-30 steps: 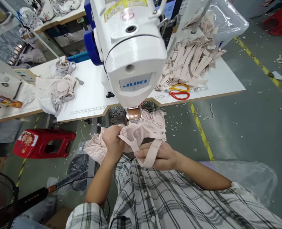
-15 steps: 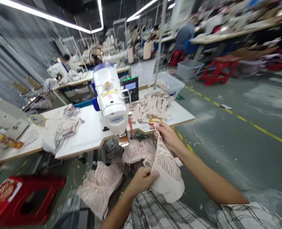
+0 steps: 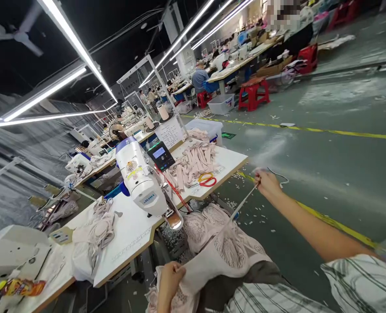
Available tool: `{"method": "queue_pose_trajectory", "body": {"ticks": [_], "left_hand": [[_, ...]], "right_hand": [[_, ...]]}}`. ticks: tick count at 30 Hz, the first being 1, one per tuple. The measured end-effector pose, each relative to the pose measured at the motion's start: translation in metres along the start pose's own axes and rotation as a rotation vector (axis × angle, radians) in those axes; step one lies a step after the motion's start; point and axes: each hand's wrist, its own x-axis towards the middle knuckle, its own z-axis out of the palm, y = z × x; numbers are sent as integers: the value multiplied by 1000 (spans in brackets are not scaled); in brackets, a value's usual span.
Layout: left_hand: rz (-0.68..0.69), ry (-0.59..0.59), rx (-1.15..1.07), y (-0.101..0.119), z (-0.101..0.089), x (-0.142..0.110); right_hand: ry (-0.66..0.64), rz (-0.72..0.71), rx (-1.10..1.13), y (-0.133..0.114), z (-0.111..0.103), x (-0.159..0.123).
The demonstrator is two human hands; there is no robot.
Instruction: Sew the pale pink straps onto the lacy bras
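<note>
Firmly pinches the end of a narrow pale strap (image 3: pixel 244 202) in closed right fingers (image 3: pixel 260 177), running straight to a pale lace garment (image 3: pixel 228 250). Grips that garment's plain part with curled left fingers (image 3: pixel 179 273), lower down, with the cloth spread between the two, beside more lace pieces (image 3: pixel 193 229). Faces a white sewing machine (image 3: pixel 144 189) on a white table (image 3: pixel 132 224). Has red-and-yellow scissors (image 3: pixel 207 179) right of the machine, at the front of heaped pale strips (image 3: pixel 196 163). Beyond those, shows a clear plastic bin (image 3: pixel 211 128).
</note>
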Motion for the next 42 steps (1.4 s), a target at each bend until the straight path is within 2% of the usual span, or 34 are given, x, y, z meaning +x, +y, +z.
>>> {"method": "queue_pose_trajectory", "body": {"ticks": [4, 7, 9, 11, 12, 16, 18, 21, 25, 28, 30, 32, 34, 36, 39, 40, 41, 42], "left_hand": [[14, 274, -37, 2, 9, 7], [60, 462, -40, 11, 20, 4], [126, 516, -31, 24, 22, 0], [208, 504, -27, 42, 18, -4], [245, 481, -29, 54, 16, -7], [342, 364, -62, 101, 10, -22], [383, 277, -86, 121, 10, -31], [444, 177, -96, 142, 11, -42], [572, 173, 57, 153, 12, -51], [583, 185, 91, 150, 15, -54], [607, 208, 110, 146, 17, -55], [654, 245, 159, 142, 20, -56], [681, 252, 187, 138, 20, -55], [663, 219, 141, 134, 17, -53], [618, 195, 50, 126, 7, -47], [606, 191, 39, 124, 2, -45], [594, 182, 39, 123, -2, -44], [582, 167, 44, 122, -6, -43]], "right_hand": [[-28, -80, -30, -7, 4, -5], [-203, -106, -78, 4, 8, -27], [-358, -96, -117, 16, 13, -52], [-524, -131, -178, 27, 19, -84], [-609, -196, -236, 32, 21, -101], [-918, -702, -654, 41, 21, -166], [-993, -855, -747, 41, 19, -188], [-1083, -989, -781, 41, 16, -207], [-1173, -1048, -883, 43, 13, -217], [-1230, -1044, -963, 44, 14, -218], [-1294, -994, -980, 44, 17, -217], [-1378, -874, -951, 45, 22, -214], [-1430, -690, -873, 48, 26, -212], [-1357, -452, -754, 53, 31, -208], [-1134, -92, -592, 61, 39, -198], [-1112, -42, -564, 63, 42, -195], [-1152, -54, -561, 65, 45, -192], [-1243, -125, -578, 65, 48, -189]]}}
